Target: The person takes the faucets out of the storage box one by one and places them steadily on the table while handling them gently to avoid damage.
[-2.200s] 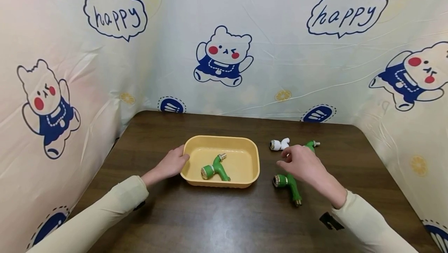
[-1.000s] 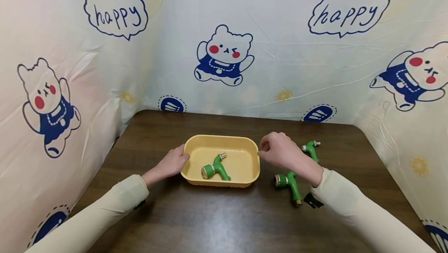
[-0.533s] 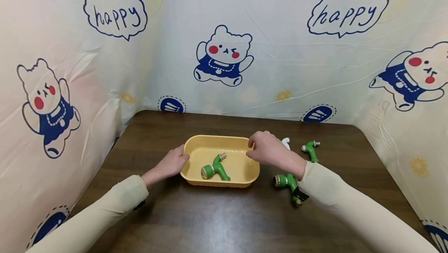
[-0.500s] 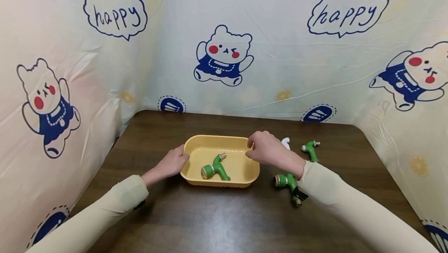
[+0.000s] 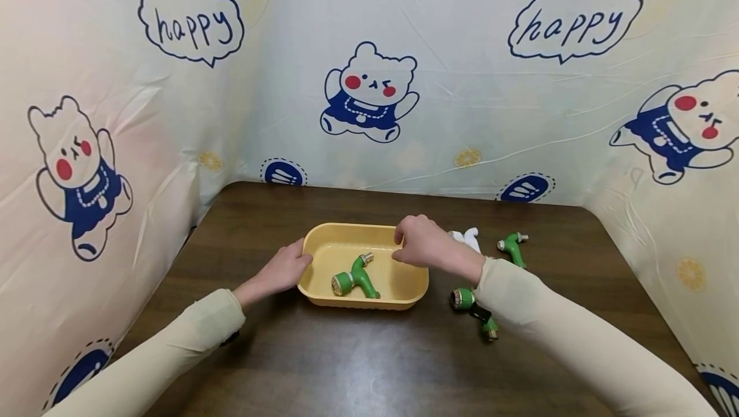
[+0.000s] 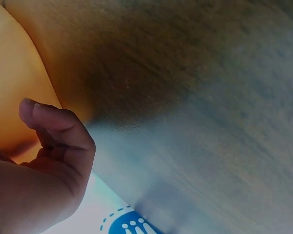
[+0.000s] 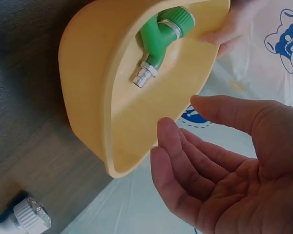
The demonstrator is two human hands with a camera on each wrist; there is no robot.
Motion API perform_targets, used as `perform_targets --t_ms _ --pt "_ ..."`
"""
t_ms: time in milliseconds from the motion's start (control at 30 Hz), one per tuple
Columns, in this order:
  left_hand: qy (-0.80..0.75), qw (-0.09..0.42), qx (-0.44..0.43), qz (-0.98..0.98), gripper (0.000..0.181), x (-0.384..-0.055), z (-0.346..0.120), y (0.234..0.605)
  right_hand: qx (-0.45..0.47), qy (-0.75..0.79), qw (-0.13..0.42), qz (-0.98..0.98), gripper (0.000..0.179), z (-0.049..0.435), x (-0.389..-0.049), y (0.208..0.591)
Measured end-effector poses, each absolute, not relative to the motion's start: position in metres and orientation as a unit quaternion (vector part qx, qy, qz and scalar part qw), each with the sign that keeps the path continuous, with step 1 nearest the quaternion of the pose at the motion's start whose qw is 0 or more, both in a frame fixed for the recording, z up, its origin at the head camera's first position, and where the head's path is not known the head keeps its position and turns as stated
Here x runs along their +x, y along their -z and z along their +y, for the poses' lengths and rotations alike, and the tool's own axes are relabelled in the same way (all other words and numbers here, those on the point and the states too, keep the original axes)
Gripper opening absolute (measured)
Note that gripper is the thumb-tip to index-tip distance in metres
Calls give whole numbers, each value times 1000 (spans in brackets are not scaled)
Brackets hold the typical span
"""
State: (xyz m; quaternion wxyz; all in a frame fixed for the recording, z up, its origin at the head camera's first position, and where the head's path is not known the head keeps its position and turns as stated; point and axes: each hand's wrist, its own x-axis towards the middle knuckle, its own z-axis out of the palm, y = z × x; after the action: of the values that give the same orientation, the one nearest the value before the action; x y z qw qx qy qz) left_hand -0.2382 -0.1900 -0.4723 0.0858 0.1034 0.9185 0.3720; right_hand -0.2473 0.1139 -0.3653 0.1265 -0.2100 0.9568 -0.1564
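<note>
My left hand (image 5: 285, 267) grips the left rim of a yellow plastic basin (image 5: 364, 304), thumb over the edge. In the left wrist view its bent fingers (image 6: 63, 124) show against the basin's side. Inside the basin lies a green tap (image 5: 359, 278) with a metal outlet. My right hand (image 5: 424, 242) is over the basin's right end, holding nothing. The right wrist view shows its fingers (image 7: 178, 187) loosely curved and the thumb apart from them. A white tap (image 5: 471, 238) lies on the table to the right, partly hidden by the right hand.
Right of the basin, one green tap (image 5: 462, 299) lies nearer me, partly covered by a black piece at my right sleeve. Another green tap (image 5: 510, 245) lies farther back. A patterned cloth (image 5: 369, 167) stands around the brown table (image 5: 346, 365).
The right hand has moved left from above the taps to the basin's right end, still with nothing in it. The left hand and the basin have stayed in place.
</note>
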Motion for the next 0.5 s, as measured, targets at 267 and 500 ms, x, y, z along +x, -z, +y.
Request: perform_targets --t_ms 267,500 --pt "-364 85 101 922 37 -238 -189 471 -228 150 148 950 24 105 -251 367" --pt "-360 88 96 924 40 -237 -189 469 -247 121 161 948 16 94 -252 371"
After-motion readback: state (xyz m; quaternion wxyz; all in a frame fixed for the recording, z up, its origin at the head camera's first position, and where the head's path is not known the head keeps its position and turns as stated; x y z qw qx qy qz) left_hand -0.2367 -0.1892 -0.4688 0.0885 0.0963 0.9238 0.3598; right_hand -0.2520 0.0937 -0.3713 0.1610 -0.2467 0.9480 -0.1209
